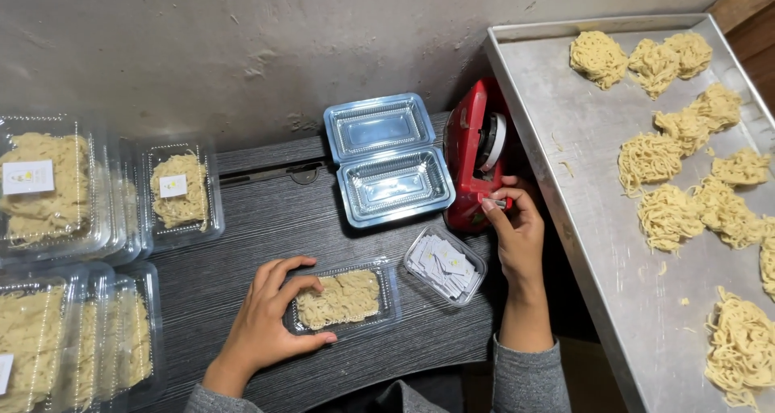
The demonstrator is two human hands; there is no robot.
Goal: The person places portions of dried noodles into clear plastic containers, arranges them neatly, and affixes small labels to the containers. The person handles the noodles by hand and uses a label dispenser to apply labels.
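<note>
My left hand (266, 316) grips the left end of a closed clear plastic box of noodles (347, 298) lying on the dark table. My right hand (515, 227) pinches the end of the tape at the front of a red tape dispenser (472, 150). Between the two hands sits a small clear tub of white paper labels (446, 264). An empty clear hinged box (389, 159) lies open just behind, to the left of the dispenser.
Stacks of packed noodle boxes with white labels (64, 187) fill the table's left side. A large metal tray (597, 179) on the right carries several loose noodle nests (678, 211). A grey wall runs behind the table.
</note>
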